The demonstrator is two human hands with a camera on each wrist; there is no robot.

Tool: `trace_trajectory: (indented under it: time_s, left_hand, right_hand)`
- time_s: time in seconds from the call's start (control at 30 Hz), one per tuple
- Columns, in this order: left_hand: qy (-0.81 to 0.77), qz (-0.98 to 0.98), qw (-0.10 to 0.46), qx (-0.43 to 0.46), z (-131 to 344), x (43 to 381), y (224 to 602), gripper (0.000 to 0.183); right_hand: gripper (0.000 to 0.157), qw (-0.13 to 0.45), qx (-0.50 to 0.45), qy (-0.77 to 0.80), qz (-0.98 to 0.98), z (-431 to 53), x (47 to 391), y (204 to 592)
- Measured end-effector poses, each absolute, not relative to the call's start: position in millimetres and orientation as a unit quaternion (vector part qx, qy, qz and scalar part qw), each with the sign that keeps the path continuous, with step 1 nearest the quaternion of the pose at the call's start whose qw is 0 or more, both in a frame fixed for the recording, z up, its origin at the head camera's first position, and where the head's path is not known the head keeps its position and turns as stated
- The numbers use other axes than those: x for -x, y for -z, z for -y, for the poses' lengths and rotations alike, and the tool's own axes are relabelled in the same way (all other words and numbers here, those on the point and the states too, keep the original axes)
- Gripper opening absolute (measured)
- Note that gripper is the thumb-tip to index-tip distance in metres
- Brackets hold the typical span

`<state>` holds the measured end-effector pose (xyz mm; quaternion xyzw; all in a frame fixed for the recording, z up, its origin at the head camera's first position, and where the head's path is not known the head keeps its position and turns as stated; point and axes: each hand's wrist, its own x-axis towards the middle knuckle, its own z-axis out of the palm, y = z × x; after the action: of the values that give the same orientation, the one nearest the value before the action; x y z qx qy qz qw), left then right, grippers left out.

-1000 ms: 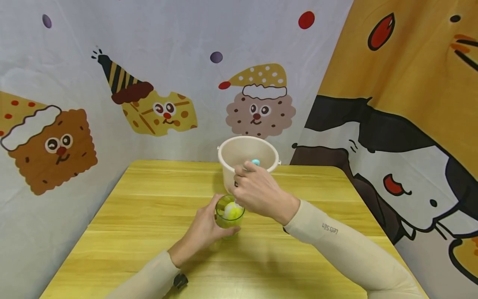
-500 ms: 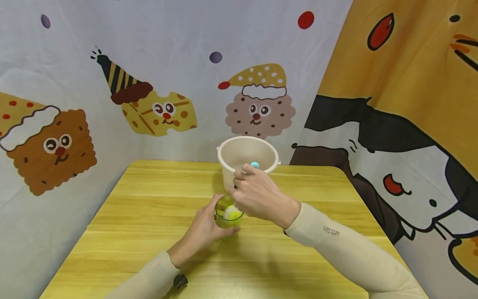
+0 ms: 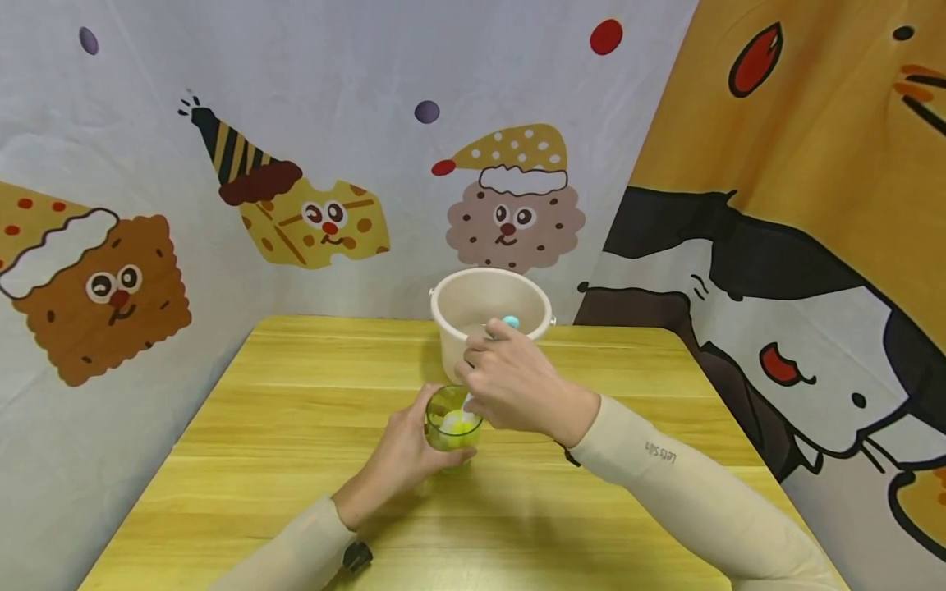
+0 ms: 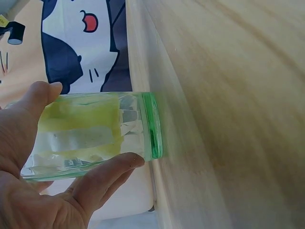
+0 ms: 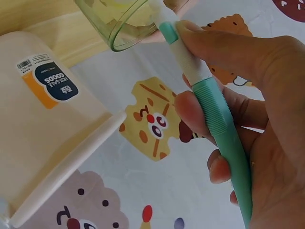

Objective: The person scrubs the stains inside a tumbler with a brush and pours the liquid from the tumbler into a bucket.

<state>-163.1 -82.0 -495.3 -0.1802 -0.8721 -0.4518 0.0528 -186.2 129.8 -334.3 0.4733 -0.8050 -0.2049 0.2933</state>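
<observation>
My left hand (image 3: 402, 447) grips a clear green-tinted drinking glass (image 4: 152, 126) around its side, thumb on one side and fingers on the other. The thick green base is right at the tabletop in the left wrist view. Inside the glass sits the yellow and white sponge head (image 3: 460, 423) of a cup brush. Above the rim, my right hand (image 3: 513, 379) holds the brush's teal and white handle (image 5: 214, 107), with thumb and fingers wrapped along it. The handle's light blue end (image 3: 511, 322) sticks up past the hand, and the palm hides part of it.
Just behind the hands stands a cream bucket (image 3: 454, 300) with a label (image 5: 52, 78) on its side. Everything rests on a light wooden table (image 3: 296, 386). A cartoon-printed cloth (image 3: 355, 74) hangs around the back and sides.
The right hand and brush handle have shifted slightly to the right and the handle end has tipped, after dipping a little earlier. The sponge sits slightly lower in the glass. The left hand stays put.
</observation>
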Motion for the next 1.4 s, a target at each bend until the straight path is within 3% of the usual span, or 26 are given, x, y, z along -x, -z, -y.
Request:
trace_trajectory:
  time_s: [0.17,0.4,0.77,1.4]
  left_hand:
    - [0.452,0.871,0.057,0.184,81.5,162.9,495.3,0.093]
    - [0.450,0.872,0.065,0.184,80.4,162.6,494.5,0.092]
    - [0.461,0.868,0.058,0.177,79.8,160.5,494.6,0.094]
    - [0.453,0.869,0.074,0.186,78.7,162.1,496.0,0.092]
  right_hand:
    - [0.047,0.269,-0.465,0.166,0.827,-132.4,187.7,335.7]
    - [0.040,0.247,-0.446,0.102,0.854,-134.2,187.5,339.2]
    - [0.039,0.250,-0.386,0.011,0.888,-142.0,186.7,352.8]
    - [0.037,0.336,-0.368,0.030,0.866,-139.2,179.6,355.2]
